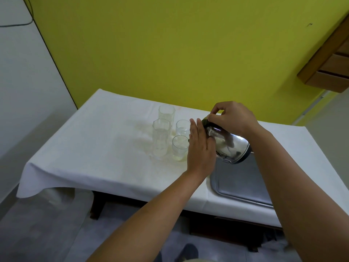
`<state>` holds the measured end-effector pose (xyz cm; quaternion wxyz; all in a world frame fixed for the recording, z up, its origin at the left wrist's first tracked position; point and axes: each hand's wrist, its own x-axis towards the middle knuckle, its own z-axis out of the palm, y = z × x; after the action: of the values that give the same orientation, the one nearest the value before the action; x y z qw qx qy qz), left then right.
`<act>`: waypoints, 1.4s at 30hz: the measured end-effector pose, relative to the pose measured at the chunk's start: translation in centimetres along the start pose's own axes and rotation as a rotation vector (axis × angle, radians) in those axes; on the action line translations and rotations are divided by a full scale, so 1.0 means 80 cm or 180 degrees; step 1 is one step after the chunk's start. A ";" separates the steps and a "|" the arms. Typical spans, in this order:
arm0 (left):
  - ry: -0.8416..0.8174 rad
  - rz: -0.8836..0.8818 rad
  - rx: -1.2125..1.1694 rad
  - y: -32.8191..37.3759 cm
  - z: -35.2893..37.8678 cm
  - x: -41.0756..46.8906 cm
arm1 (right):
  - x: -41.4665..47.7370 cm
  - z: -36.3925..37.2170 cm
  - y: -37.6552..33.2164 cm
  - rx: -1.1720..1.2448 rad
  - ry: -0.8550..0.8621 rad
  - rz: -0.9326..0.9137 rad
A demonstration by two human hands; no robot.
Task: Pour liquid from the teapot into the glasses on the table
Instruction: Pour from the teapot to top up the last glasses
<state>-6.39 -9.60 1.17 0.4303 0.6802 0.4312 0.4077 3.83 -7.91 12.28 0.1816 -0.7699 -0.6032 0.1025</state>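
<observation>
Head view: teapot tipped toward the near short glass

My right hand (231, 118) grips the steel teapot (229, 143) at its top, tilting it over the near short glass (179, 147). My left hand (200, 146) lies flat and open against its side. Four glasses cluster on the white-covered desk (94, 148), left of a metal tray (239, 184).

Plain home room, cloth-covered table (105, 154) against yellow-green wall (170, 44), wooden drawer unit (328, 69), drinking glasses (162, 138)
</observation>
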 end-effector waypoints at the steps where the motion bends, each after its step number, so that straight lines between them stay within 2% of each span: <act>1: -0.0001 0.0044 0.0007 0.001 0.000 0.000 | 0.001 0.000 0.001 0.0006 -0.0013 -0.0010; 9: 0.0115 -0.0037 0.0024 0.002 0.008 0.002 | 0.003 -0.002 0.007 0.0095 -0.0075 -0.0037; 14: -0.0017 0.0040 0.0268 0.016 0.008 0.001 | -0.006 0.000 0.031 0.0699 0.0036 0.0102; 20: -0.0102 0.0466 0.0676 0.022 0.010 0.001 | -0.025 0.000 0.051 0.1692 0.0247 0.0392; 28: -0.0201 0.0737 0.1005 0.027 0.017 0.009 | -0.037 -0.001 0.063 0.2227 0.0476 0.0522; 34: -0.0274 0.0784 0.1013 0.034 0.029 0.006 | -0.044 -0.012 0.076 0.2134 0.0484 0.0521; 42: -0.0230 0.0740 0.0898 0.037 0.059 -0.014 | -0.044 -0.032 0.092 0.1284 0.0282 0.0423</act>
<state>-1.67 -12.52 2.36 0.2958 0.7933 0.3869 0.3654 10.48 -13.24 11.44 0.3512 -0.7597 -0.5098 0.1989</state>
